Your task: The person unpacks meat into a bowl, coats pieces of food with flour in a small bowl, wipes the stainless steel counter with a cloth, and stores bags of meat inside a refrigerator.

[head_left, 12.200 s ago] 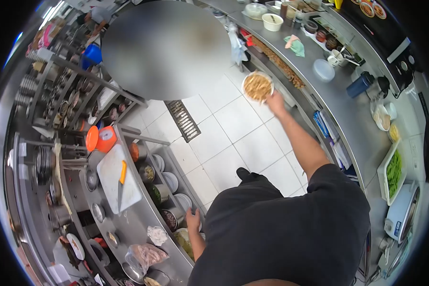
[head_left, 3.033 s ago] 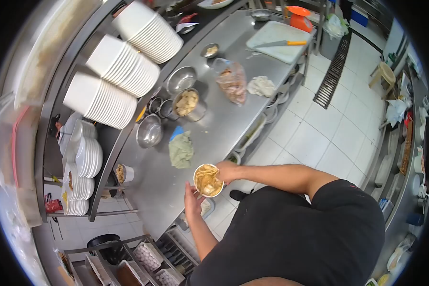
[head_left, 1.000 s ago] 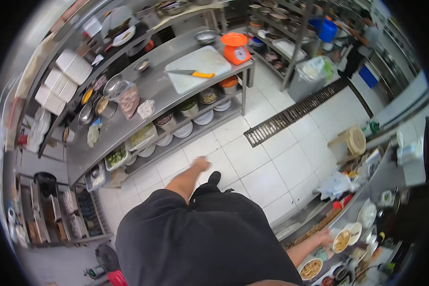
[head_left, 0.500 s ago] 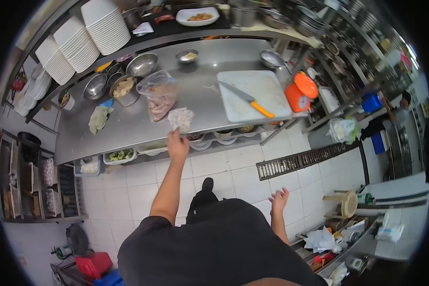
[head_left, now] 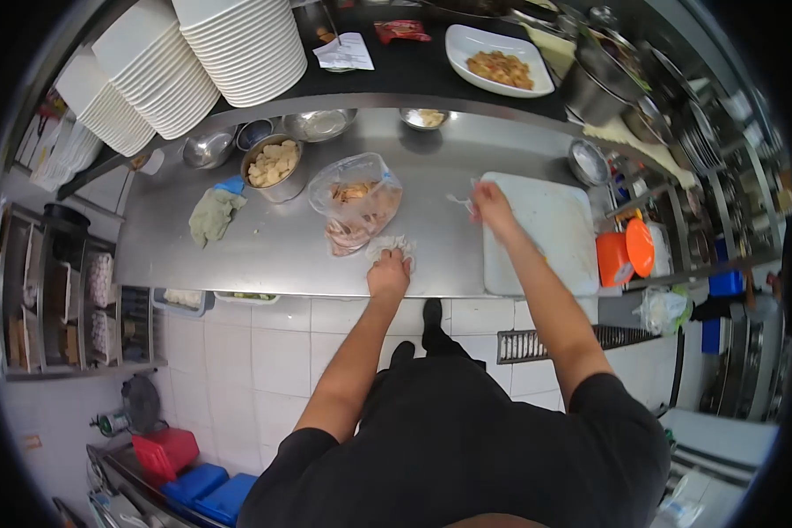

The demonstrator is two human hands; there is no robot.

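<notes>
Steel counter (head_left: 282, 266), gap dividing plastic bag (head_left: 358, 201) from board (head_left: 554, 208); left hand (head_left: 388, 275) is curling onto cloth (head_left: 392, 244) near front edge; right hand (head_left: 494, 209) is blurring, half-closed; holds unclear.

Table (head_left: 440, 242): metal, smooth, dull sheen.
Cutting board (head_left: 550, 216), near edge, right end: white plastic, matt, smooth.
Scale (head_left: 614, 260), near right corner: orange plastic, glossy.
White wad (head_left: 401, 245), near edge: crumpled, matt, cloth or paper, cannot tell.
Bag (head_left: 380, 189), farther from that edge: clear plastic, glossy, creased.
Green cloth (head_left: 213, 218), towards left end: matt, rumpled.
Pot (head_left: 287, 187), beyond cloth, towards far edge: metal, smooth, satin.
</notes>
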